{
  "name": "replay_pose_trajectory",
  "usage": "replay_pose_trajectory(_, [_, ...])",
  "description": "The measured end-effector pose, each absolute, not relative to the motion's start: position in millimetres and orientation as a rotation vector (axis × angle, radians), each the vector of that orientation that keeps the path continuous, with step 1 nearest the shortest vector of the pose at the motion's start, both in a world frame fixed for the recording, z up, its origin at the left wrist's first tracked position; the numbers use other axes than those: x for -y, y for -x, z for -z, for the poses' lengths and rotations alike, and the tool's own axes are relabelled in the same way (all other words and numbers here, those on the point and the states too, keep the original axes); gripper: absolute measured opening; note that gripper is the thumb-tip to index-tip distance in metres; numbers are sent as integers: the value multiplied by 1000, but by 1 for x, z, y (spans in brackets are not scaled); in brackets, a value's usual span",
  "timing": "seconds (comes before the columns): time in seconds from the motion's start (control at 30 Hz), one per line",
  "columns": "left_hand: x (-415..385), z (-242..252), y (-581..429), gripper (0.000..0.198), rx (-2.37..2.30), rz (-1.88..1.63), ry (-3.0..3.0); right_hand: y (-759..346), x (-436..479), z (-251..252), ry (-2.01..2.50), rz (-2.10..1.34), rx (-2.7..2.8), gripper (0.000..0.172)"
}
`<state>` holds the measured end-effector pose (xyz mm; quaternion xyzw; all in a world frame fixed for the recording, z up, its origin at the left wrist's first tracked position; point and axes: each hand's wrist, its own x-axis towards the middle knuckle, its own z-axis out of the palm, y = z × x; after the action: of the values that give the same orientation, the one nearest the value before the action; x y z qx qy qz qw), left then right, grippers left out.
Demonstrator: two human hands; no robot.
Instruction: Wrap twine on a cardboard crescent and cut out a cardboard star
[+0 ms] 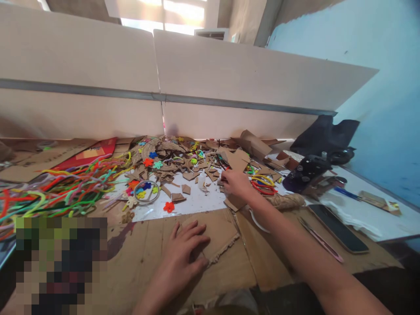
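Cardboard piece [220, 231] lies flat on the larger brown sheet [144, 258], partly under the left hand [185, 251], whose fingers are spread and palm pressed down. Right hand [236, 183] reaches forward to the cardboard scraps [203, 168], fingertips bunched; what they pinch cannot be told. Twine ball [288, 201] sits just beside the right wrist. 1 phone [337, 227] lies right of that forearm. Pipe cleaners [65, 186] are heaped well left of the left hand.
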<state>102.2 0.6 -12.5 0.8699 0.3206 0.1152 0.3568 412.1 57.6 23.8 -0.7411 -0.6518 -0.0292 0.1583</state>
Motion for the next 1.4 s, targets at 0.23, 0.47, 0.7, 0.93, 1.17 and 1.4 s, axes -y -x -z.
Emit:
replay_pose_trajectory(0.23, [1,16,-99,41,-793,-353,-2280,-430,-23,-65,1733,-128,1480,13])
replay_pose_trajectory(0.47, [0,11,-100,40,-777,-342,-2307,-430,36,-78,1445,-382,1343,15])
replay_pose_trajectory(0.7, [0,16,-99,39,-775,-357,-2314,-414,49,-25,1911,-213,2151,24])
replay_pose_trajectory(0.93, [-1,18,-98,39,-771,-385,-2309,-443,46,-28,2149,106,1766,34])
replay_pose_trajectory(1.17, [0,18,-98,38,-752,-362,-2308,-427,92,-51,1594,-206,1176,35])
replay_pose_trajectory(1.4, [4,8,-90,42,-734,-383,-2301,-404,111,-56,1332,-390,802,52])
